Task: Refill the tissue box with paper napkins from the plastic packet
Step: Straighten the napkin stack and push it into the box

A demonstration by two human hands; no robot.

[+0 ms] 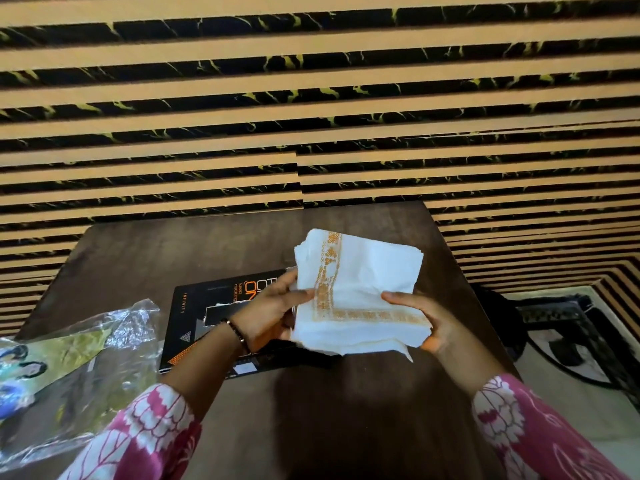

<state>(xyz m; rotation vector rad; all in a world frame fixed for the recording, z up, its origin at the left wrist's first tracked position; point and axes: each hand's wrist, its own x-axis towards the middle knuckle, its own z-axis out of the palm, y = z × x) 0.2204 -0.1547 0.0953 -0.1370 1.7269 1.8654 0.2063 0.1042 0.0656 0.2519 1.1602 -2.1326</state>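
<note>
Your left hand (268, 308) and right hand (427, 322) clamp their fingers on the white, orange-bordered paper napkin stack (360, 292), raised above the black cardboard tissue box (207, 323) mid-worktop. The clear plastic packet (79, 344) lies at the left edge, emptied as far as visible; insertion remains.

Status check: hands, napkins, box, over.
Left hand and right hand grip napkin stack above black tissue box. Plastic packet lies left. Nothing blocking.

A stack of white paper napkins (360, 292) with an orange border is held above the flat black tissue box (204, 317), the crumpled clear plastic packet (86, 344) lying left of it.
</note>
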